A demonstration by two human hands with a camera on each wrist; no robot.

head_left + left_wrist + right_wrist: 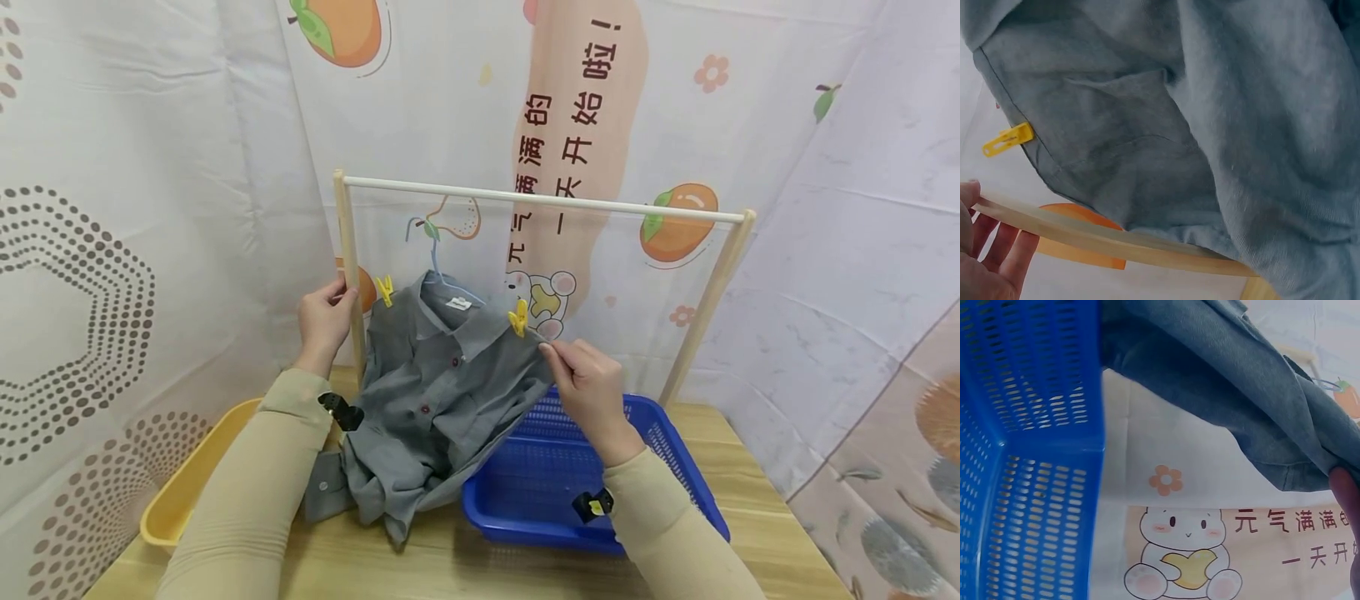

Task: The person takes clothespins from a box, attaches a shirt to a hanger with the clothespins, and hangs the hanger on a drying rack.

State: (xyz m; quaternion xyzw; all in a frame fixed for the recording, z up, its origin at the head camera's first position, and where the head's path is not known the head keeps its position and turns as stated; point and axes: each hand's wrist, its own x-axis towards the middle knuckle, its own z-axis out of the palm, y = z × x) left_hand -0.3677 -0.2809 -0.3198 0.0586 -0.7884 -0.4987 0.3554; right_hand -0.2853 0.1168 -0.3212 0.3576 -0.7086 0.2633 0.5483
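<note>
A grey button-up shirt hangs on a light blue hanger, whose hook shows below the rack's white rod. One yellow clothespin clips the shirt's shoulder on the left side, another yellow clothespin the shoulder on the right. My left hand grips the rack's left wooden post, thumb on one side and fingers on the other. With thumb and finger, my right hand pinches the shirt beyond the right clothespin. In the right wrist view, only part of that hand shows at the edge, against the cloth.
The drying rack's white rod spans two wooden posts on a wooden table. A blue basket stands under my right forearm. To the left is a yellow basket, partly behind my left arm. Printed curtains hang behind.
</note>
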